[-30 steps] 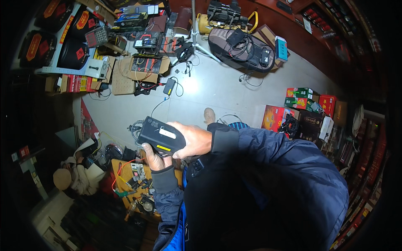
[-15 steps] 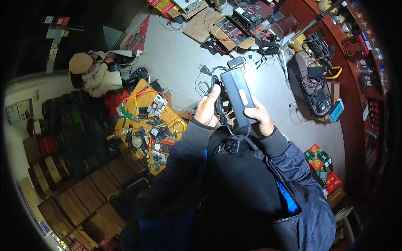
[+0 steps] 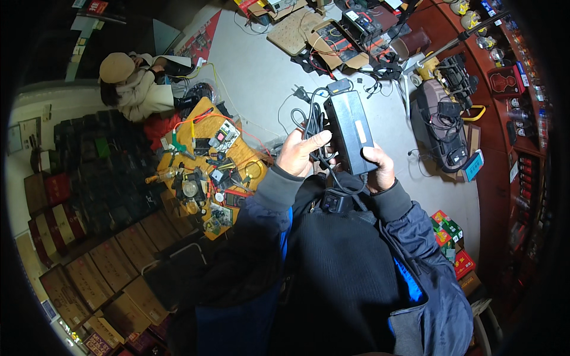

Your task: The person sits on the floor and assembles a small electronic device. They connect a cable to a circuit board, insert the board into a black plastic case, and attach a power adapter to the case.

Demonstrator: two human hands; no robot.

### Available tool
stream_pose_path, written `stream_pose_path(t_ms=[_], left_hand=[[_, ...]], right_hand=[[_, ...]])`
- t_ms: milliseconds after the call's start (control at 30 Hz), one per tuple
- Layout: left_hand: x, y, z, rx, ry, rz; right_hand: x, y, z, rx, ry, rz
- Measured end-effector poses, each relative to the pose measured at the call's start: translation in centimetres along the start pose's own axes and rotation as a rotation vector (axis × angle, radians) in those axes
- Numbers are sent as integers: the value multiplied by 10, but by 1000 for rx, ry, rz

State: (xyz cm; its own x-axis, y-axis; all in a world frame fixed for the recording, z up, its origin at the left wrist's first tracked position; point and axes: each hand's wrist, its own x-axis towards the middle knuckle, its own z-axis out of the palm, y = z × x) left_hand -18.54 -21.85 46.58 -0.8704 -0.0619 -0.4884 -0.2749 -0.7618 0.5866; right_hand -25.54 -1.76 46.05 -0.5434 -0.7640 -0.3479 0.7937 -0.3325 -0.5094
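Note:
In front of my chest, my right hand (image 3: 380, 170) grips a black power adapter (image 3: 349, 132) by its near end, thumb on the face with a pale label. My left hand (image 3: 301, 152) is closed around the adapter's bundled black cable (image 3: 313, 121), its thumb lying across the loops. A plug (image 3: 301, 94) sticks out past the far side of the bundle. A smaller black connector block (image 3: 339, 86) is at the adapter's far end. One cable loop hangs toward my jacket, where a small black camera-like device (image 3: 336, 202) sits. Some left fingers are hidden.
To the left stands a wooden workbench (image 3: 205, 118) crowded with tools, circuit boards and wires. A person (image 3: 139, 89) sits beyond it. Ahead on the floor is an open cardboard box (image 3: 335, 44) with devices and cables; a dark bag (image 3: 438, 127) lies to the right, near red shelves (image 3: 475, 77).
The adapter has turned slightly and shows more of its side. My left thumb has swung from pointing away to lying across the cable. The whole view has shifted a little.

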Motion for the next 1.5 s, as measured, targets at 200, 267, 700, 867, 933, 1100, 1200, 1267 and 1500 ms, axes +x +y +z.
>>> stream_pose_path(t_ms=[200, 267, 700, 867, 933, 1100, 1200, 1267, 1500], left_hand=[[-16, 8, 5, -134, -80, -68], [-18, 9, 7, -76, -29, -42], [-22, -7, 1, -82, 144, 35], [-17, -18, -6, -11, 63, 61], [-18, -21, -13, -65, -36, 58], [-21, -24, -26, -204, -106, -40], [-22, -26, -26, -198, -109, 8], [-22, -24, -27, -259, -152, 5], [-24, -18, -28, -318, -238, 43]], right_hand=[[-6, 10, -9, 201, -5, 42], [-9, 13, -11, 244, 2, 64], [-15, 15, 3, 12, 47, 63], [-17, 5, 24, -609, 156, -51], [-20, 4, 33, -800, 125, -62], [-21, 10, 43, -909, -11, -244], [-20, 8, 44, -1075, -54, -289], [-20, 7, 46, -1166, -67, -393], [-20, 6, 54, -1323, -85, -458]])
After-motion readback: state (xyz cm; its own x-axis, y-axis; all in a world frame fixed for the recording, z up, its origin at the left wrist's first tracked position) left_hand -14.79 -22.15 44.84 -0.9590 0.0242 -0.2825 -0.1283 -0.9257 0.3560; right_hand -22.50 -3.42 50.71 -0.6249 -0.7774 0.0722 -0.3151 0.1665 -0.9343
